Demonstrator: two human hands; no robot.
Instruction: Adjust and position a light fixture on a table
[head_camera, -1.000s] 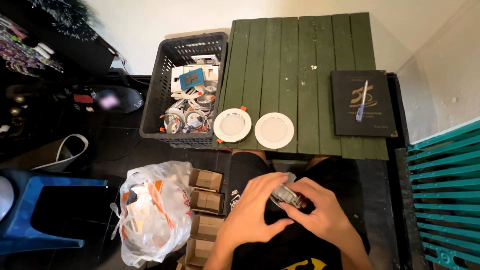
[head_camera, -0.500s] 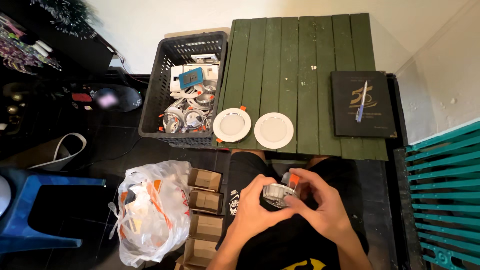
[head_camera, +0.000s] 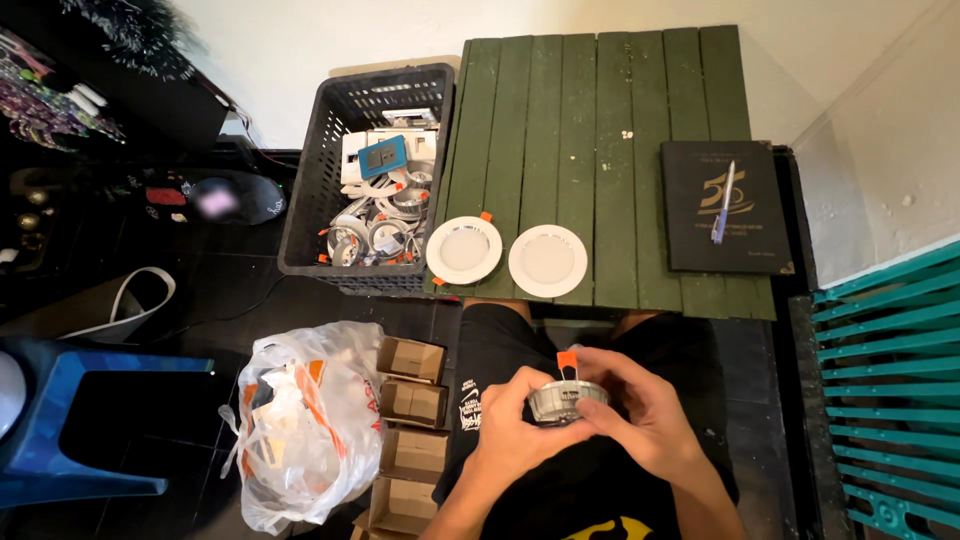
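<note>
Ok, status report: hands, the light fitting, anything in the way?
Both hands, left hand and right hand, grip round metal downlight over lap. Orange clip up. Nothing blocking.

Round silver fixture (head_camera: 567, 400) half covered by fingers (head_camera: 610, 385), underside hidden. Crate (head_camera: 300, 215) contents a tangle, too small to sort. Blurred patch (head_camera: 215, 200) on dark shelf. Plastic bag (head_camera: 290, 440) contents unclear. Forearms cut off at bottom edge.

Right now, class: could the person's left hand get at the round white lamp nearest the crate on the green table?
Probably yes. The lamp lies at the table's near edge, just beyond the knees, nothing between. But the left hand is full: with the right hand it holds a metal fitting.
</note>
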